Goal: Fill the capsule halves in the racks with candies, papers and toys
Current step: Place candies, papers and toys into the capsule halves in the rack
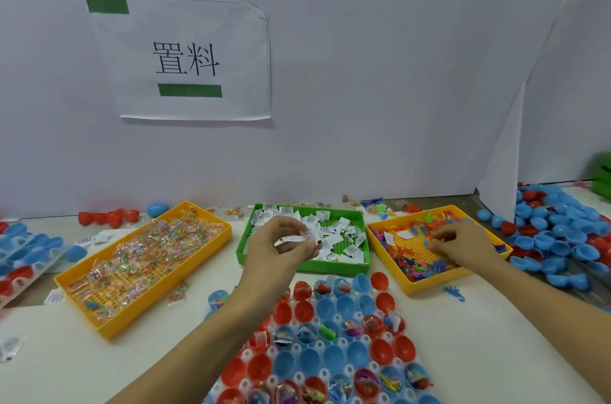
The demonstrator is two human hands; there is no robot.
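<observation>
Candy tray point(211, 224) left, paper tray point(330, 266) centre, toy tray point(426, 284) right; rack point(415, 336) before.

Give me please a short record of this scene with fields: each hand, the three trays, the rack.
left hand: pinches folded white paper slips over green plastic tray
right hand: fingers in small colourful plastic toys, right yellow tray
left yellow tray: wrapped candies
white rack: red and blue capsule halves, partly filled
</observation>
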